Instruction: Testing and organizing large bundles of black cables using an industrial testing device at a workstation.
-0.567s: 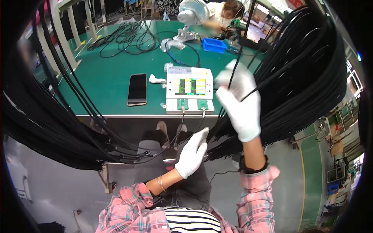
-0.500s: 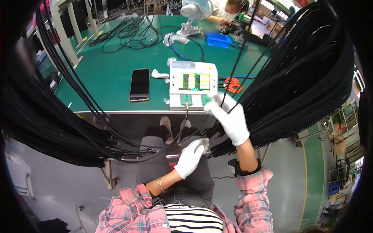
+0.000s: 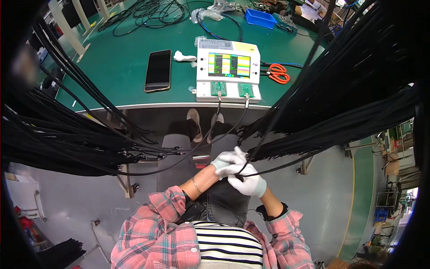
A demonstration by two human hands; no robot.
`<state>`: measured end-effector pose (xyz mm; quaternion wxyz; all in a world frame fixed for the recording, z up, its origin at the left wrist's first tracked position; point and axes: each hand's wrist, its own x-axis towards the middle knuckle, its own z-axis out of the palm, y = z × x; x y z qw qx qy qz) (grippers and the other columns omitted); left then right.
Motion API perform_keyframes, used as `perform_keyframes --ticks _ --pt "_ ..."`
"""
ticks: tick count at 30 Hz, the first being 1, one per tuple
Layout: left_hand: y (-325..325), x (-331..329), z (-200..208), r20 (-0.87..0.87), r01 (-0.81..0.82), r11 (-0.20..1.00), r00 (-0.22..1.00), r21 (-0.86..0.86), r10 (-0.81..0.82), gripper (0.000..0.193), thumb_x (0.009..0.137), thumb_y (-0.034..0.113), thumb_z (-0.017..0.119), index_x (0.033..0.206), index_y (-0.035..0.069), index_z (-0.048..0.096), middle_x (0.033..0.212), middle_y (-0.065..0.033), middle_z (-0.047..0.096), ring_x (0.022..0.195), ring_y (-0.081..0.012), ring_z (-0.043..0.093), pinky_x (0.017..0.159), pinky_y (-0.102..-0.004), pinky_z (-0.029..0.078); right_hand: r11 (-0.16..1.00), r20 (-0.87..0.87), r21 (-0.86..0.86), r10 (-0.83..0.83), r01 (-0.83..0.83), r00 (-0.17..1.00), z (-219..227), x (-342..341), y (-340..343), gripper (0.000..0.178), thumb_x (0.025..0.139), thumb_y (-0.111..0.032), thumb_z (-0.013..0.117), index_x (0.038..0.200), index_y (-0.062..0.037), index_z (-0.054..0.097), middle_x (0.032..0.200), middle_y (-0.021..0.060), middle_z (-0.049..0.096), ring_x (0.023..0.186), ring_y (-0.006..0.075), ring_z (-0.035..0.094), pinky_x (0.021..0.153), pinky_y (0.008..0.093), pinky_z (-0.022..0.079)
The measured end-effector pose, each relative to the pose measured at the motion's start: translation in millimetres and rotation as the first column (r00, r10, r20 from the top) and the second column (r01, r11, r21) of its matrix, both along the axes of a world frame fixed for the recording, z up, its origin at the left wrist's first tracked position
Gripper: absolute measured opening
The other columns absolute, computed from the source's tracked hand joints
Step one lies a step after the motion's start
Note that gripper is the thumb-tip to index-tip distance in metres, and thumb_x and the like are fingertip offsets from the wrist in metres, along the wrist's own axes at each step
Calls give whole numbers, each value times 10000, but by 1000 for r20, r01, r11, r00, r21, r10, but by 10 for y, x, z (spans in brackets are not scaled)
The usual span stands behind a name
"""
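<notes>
My gloved left hand (image 3: 227, 161) and gloved right hand (image 3: 251, 183) meet over my lap. A black cable (image 3: 286, 167) runs from the hanging bundle at the right into the closed right hand. The left fingers close on the cable where the hands meet; the cable's end is hidden there. Beyond them, at the table's near edge, sits a white cable tester (image 3: 227, 93) with a lit screen (image 3: 229, 65). Plugs fill both its left green socket board (image 3: 218, 88) and its right green socket board (image 3: 246, 90), their black leads drooping over the edge.
Thick bundles of black cables hang at the left (image 3: 62, 145) and right (image 3: 349, 85). On the green table (image 3: 116, 67) lie a phone (image 3: 158, 71), orange-handled scissors (image 3: 278, 73), a blue tray (image 3: 260, 19) and a loose cable coil (image 3: 152, 15).
My right hand has come back from the tester's right socket to my lap and now holds a black cable. My left hand has met it. A plug now shows in the right socket.
</notes>
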<state>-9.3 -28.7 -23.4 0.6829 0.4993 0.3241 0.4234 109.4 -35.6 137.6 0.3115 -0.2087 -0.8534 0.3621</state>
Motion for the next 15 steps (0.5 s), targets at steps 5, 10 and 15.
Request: perform_keyframes --ticks 5,10,15 --pt "-88 -192 -20 614 259 841 782 -475 106 150 947 142 500 1017 37 579 787 -58 586 579 -154 558 512 -257 467 974 104 -72 222 -215 969 83 -30 39 517 578 47 459 1059 -36 628 1187 170 537 1164 378 474 1067 478 305" --pt "-278 -193 915 210 -17 824 964 -566 165 259 1002 151 382 1095 -48 519 733 -63 559 497 -129 487 416 -241 403 813 192 321 -558 486 807 -199 267 461 325 738 -59 588 1060 -21 612 1102 175 582 1108 394 515 960 424 435" --pt "-315 -216 1216 -30 -25 956 999 -292 17 296 1020 224 378 1115 -17 522 724 -76 634 510 -108 568 469 -234 473 614 176 -690 -370 382 912 -179 100 253 239 949 -187 551 938 36 638 819 74 665 794 123 635 721 256 500"
